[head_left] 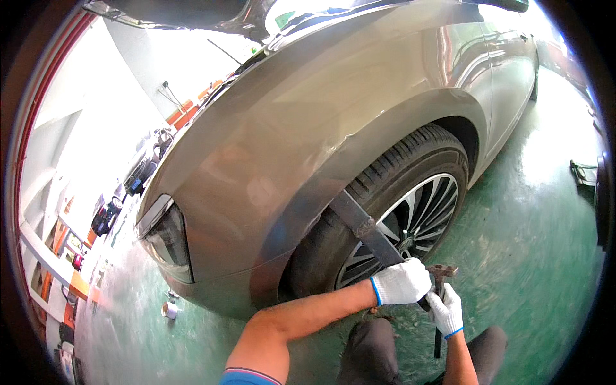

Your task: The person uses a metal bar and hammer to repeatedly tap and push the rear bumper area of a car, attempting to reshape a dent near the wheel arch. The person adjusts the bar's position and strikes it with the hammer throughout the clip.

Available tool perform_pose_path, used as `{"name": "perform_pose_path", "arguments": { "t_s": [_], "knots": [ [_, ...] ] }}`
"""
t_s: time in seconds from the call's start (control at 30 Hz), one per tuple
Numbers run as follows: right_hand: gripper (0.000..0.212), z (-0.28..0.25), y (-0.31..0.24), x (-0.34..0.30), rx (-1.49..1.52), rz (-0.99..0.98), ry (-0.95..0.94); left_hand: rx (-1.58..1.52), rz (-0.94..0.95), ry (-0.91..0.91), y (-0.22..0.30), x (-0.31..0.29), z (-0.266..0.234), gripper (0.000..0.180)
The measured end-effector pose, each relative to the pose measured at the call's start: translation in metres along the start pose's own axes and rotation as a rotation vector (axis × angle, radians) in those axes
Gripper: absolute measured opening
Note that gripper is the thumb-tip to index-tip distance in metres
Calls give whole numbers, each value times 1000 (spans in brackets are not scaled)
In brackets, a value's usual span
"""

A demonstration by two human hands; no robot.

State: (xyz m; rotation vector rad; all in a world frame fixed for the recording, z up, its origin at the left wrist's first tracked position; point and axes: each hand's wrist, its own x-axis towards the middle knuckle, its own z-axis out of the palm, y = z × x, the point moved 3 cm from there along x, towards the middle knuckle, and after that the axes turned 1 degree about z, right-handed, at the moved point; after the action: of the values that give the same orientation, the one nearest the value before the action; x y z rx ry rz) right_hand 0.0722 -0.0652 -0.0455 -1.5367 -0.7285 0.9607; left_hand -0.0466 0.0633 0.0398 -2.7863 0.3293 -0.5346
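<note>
My left hand (403,282), in a white knit glove with a blue cuff, is closed around the lower end of a flat dark metal bar (369,232). The bar slants up across the front wheel (417,212), and its far end meets the fender's wheel-arch edge, where the tip is hidden. My right hand (446,311), gloved alike, grips a hammer (443,272) just below its head, with the handle pointing down. Both hands are close together; I cannot tell whether the right one touches the bar. The bronze fender (276,154) has a crease near the arch and uneven reflections.
The raised hood (192,13) hangs over the top left. Below the fender's left end is the headlight (168,237). A tape roll (169,310) lies on the green floor (513,256). Shelving (51,256) and car parts line the left side. My knees are below my hands.
</note>
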Motion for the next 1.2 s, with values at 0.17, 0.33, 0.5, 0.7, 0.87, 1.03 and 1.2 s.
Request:
{"name": "perform_pose_path", "arguments": {
  "t_s": [0.17,0.33,0.5,0.7,0.87,1.03,1.2],
  "knots": [
    [19,6,4,4,-153,-148,72,237,43,66,-26,-12,-37,11],
    [22,12,28,-4,-136,-86,109,344,-125,30,-68,-17,-97,8],
    [24,32,41,-19,-99,-67,138,293,-54,43,-66,-26,-100,9],
    [20,50,42,-55,-81,-71,181,142,10,82,-60,-34,-97,11],
    [16,54,54,-49,-5,-84,192,189,-5,8,-60,-33,-101,10],
    [13,44,45,-58,-82,-147,260,153,-2,57,-59,-26,-107,9],
    [20,43,37,-45,-114,-42,148,137,-26,8,-62,-27,-99,8]
  ]
}}
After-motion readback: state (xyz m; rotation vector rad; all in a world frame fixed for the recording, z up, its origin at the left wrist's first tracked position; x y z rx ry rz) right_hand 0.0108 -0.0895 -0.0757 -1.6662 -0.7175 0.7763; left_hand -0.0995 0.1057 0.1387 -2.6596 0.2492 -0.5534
